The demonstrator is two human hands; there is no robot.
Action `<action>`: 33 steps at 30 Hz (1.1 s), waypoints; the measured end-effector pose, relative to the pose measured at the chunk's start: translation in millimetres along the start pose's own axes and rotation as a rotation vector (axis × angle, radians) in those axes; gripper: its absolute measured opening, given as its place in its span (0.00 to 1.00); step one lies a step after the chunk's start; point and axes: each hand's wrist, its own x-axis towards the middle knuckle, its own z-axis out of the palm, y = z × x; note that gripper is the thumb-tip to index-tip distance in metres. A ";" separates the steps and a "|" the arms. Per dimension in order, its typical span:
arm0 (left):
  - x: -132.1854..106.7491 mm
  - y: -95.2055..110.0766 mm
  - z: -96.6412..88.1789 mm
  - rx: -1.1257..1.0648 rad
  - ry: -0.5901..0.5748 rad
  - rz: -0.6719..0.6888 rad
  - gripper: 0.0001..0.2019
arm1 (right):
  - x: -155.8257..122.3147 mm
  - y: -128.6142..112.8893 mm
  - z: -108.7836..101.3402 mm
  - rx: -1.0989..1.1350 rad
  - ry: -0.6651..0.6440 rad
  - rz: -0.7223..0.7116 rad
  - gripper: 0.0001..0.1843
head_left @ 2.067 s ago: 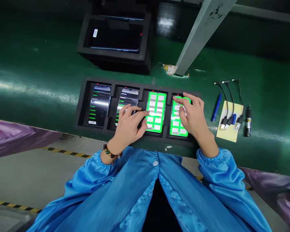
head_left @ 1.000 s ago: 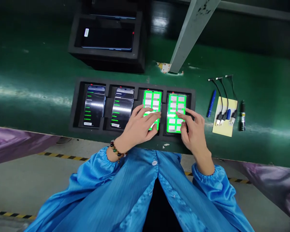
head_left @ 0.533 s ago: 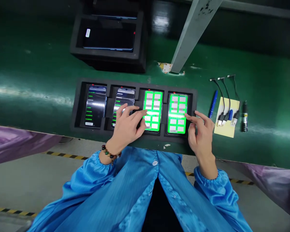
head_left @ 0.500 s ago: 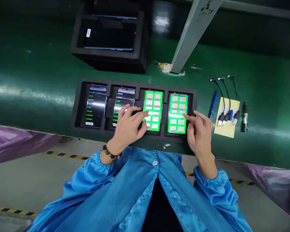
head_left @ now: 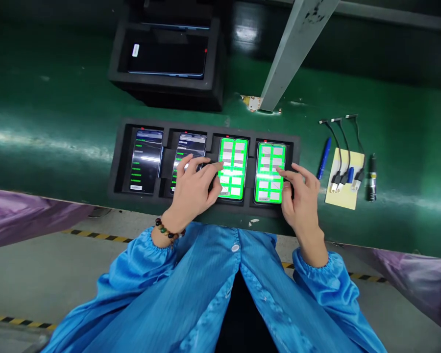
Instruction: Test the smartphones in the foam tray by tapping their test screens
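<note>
A black foam tray (head_left: 165, 198) on the green bench holds several smartphones, each in its own slot. My left hand (head_left: 194, 189) is open, index fingertip at the left edge of the third smartphone (head_left: 237, 171), whose screen shows a green grid with white blocks. Its other fingers hang over the second smartphone (head_left: 191, 144), covering part of that dark screen. My right hand (head_left: 301, 196), also open, has its index fingertip at the rightmost smartphone (head_left: 268, 171), which shows a similar green grid. The leftmost smartphone (head_left: 147, 159) displays green text lines on black; no hand is near it.
Behind the tray stands a stack of black foam trays (head_left: 158, 83) with a dark phone (head_left: 165, 59) on top. A grey metal post (head_left: 294, 44) rises at the back. To the right lie a blue pen (head_left: 324, 158), short cables (head_left: 341, 147) on a yellow notepad (head_left: 341, 198), and a black marker (head_left: 372, 179).
Both hands have shifted slightly: the left fingertip moved up and a little left along the third phone's edge, the right fingertip up and left over the rightmost screen. The phones stay put.
</note>
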 end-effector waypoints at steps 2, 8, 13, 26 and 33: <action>3.6 4.4 3.9 -0.004 -0.007 0.011 0.18 | 9.3 -8.9 5.8 0.014 -0.041 -0.043 0.23; 21.9 29.7 17.5 -0.062 -0.073 0.133 0.19 | 16.8 -16.3 10.1 0.009 -0.109 -0.115 0.25; 18.5 13.2 8.3 -0.035 -0.040 0.015 0.20 | 3.1 5.8 -4.1 0.007 0.014 0.021 0.22; 27.6 37.6 19.4 -0.078 -0.050 0.058 0.18 | 26.0 -10.2 8.7 0.011 -0.061 -0.079 0.20; 15.4 3.8 8.1 0.027 0.080 -0.114 0.15 | 34.5 -2.9 5.1 0.008 -0.001 -0.016 0.18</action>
